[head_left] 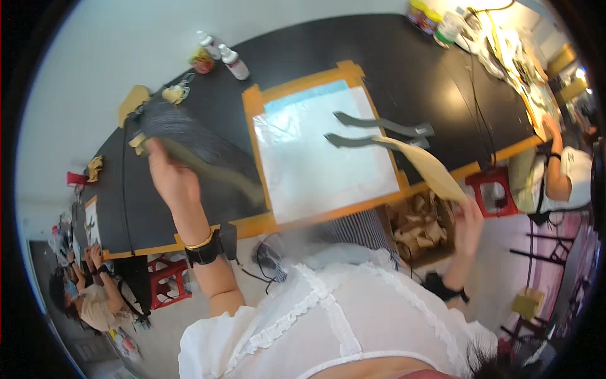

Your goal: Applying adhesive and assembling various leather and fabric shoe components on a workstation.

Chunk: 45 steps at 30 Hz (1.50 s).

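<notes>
My left hand [172,177], smeared by motion, is closed on one end of an olive-grey curved strip [221,175] at the left of the white sheet. Just beyond it lies a pile of dark strips [180,123]. At the right, my right hand [468,222] pinches the near end of a tan paper-like strip [426,165]. The tan strip's far end meets a dark green strip [350,141] on the white sheet [315,167]; whether they are joined I cannot tell. Another dark green strip [379,124] lies just above, reaching past the sheet's right edge.
Orange tape [255,145] frames the sheet on the black table [303,50]. Bottles [234,62] stand at the back left. A box of tan scraps [420,227] sits below the table edge. Red stools [169,281] and co-workers [568,177] are at both sides.
</notes>
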{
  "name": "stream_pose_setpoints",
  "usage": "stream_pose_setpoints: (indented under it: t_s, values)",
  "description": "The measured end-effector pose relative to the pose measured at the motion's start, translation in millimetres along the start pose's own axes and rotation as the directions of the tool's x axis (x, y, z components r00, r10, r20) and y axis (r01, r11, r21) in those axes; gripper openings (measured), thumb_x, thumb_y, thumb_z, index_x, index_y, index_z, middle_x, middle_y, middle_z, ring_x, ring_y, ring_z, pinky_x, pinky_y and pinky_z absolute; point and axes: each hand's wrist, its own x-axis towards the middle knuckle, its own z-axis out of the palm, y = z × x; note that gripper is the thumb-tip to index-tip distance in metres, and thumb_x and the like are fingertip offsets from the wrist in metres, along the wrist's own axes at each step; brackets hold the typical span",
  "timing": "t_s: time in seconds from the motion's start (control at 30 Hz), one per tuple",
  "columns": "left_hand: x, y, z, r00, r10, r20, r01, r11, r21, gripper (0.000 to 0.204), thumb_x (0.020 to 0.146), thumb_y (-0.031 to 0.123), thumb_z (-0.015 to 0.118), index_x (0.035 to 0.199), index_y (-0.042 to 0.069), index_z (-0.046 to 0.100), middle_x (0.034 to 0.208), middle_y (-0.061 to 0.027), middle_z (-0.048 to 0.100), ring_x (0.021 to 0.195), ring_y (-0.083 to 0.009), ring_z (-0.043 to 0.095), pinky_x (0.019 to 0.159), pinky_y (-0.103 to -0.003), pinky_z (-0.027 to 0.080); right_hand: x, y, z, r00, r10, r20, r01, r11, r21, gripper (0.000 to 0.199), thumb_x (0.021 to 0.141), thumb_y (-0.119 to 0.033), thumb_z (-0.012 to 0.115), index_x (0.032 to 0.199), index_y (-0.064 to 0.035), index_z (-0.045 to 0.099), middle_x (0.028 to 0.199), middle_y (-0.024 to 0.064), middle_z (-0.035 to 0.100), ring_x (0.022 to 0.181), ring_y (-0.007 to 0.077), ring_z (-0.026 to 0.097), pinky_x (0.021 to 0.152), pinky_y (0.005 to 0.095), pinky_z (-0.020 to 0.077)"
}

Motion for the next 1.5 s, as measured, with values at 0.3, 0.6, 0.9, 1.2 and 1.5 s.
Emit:
stream_pose_setpoints:
  t_s: [0.3,0.6,0.9,1.2,1.5]
  values:
    - [-52,-112,77,0.158,-0.737,0.657,-0.154,0.639,0.753,0.026,0.086,0.018,0.072,0.100,0.002,0.057,0.081,-0.0006,0.060,0.076,-0.0087,0.052,0.066,-0.027,0.044,-75,124,-242,0.964,0.258,-0.061,-0.252,0.964,0.087,0.041,0.097,-0.016,0.058,0.134,0.0002,0.050,0.122,0.0058,0.057,0.102,0.0134,0.055,0.095,0.0297,0.0413]
    - [-94,-149,100,0.010,-0.811,0.584,-0.359,0.543,0.760,0.026,0.080,0.015,0.075,0.101,0.002,0.065,0.087,-0.0081,0.068,0.080,-0.0151,0.063,0.074,-0.031,0.051,-57,266,-243,0.781,0.528,-0.334,-0.497,0.849,0.182,0.024,0.087,-0.022,0.067,0.107,-0.0083,0.068,0.086,0.0018,0.068,0.072,0.0155,0.064,0.060,0.0286,0.0477]
    - [-105,-159,101,0.119,-0.679,0.724,-0.607,0.527,0.594,0.046,0.076,0.016,0.081,0.113,0.003,0.059,0.091,-0.0068,0.061,0.083,-0.0178,0.059,0.076,-0.032,0.050,-52,354,-234,0.928,0.133,-0.347,-0.372,0.373,-0.850,0.039,0.090,-0.036,0.057,0.103,-0.0009,0.068,0.098,0.0256,0.067,0.092,0.0421,0.064,0.079,0.0454,0.0523]
    - [-101,-137,142,0.131,-0.595,0.793,-0.643,0.558,0.525,0.026,0.084,0.012,0.072,0.107,0.004,0.065,0.099,-0.0091,0.063,0.091,-0.0211,0.060,0.077,-0.033,0.047,-23,226,-165,0.930,0.098,-0.355,-0.368,0.178,-0.913,0.058,0.078,-0.020,0.075,0.130,-0.0016,0.057,0.094,0.0236,0.067,0.088,0.0398,0.064,0.080,0.0461,0.0522]
    - [-103,-132,138,0.064,-0.655,0.753,-0.677,0.526,0.515,0.021,0.088,0.010,0.068,0.106,0.001,0.064,0.103,-0.0118,0.062,0.094,-0.0251,0.060,0.075,-0.034,0.049,-1,222,-179,0.900,0.406,-0.160,-0.237,0.147,-0.960,0.064,0.079,-0.032,0.074,0.131,-0.0014,0.052,0.103,0.0233,0.067,0.098,0.0372,0.064,0.082,0.0422,0.0529]
